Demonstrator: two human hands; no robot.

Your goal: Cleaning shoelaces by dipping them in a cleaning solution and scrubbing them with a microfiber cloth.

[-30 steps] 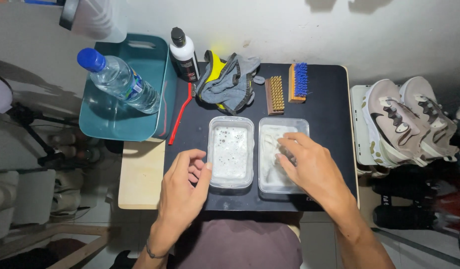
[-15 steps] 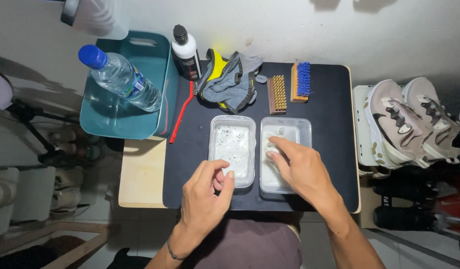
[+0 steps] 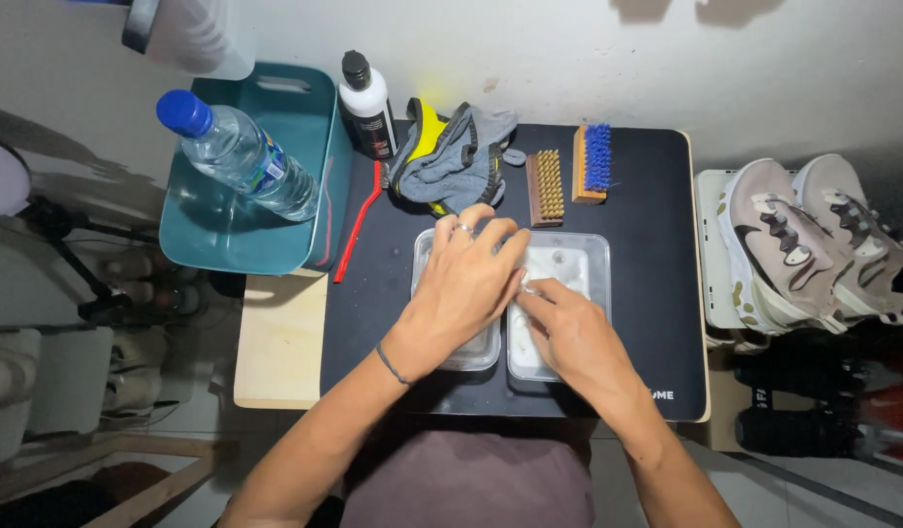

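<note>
Two clear plastic tubs sit side by side on a black mat (image 3: pixel 647 215). My left hand (image 3: pixel 461 288) lies across the left tub (image 3: pixel 471 357), covering most of it, its fingers reaching over to the rim of the right tub (image 3: pixel 580 262). My right hand (image 3: pixel 574 337) is inside the right tub, which holds white, foamy contents. The fingertips of both hands meet at the edge between the tubs. Whether they pinch anything there is hidden.
Behind the tubs lie a grey cloth (image 3: pixel 456 161), a tan-bristle brush (image 3: pixel 546 186), a blue-bristle brush (image 3: pixel 595 161), a thin red brush (image 3: pixel 359 220) and a black-capped white bottle (image 3: pixel 365 108). A teal bin (image 3: pixel 305 98) holds a water bottle (image 3: pixel 241 156). Sneakers (image 3: pixel 803 244) rest at the right.
My left hand has moved from the near edge of the left tub up and across it toward the right tub. My right hand has drawn back slightly to meet it.
</note>
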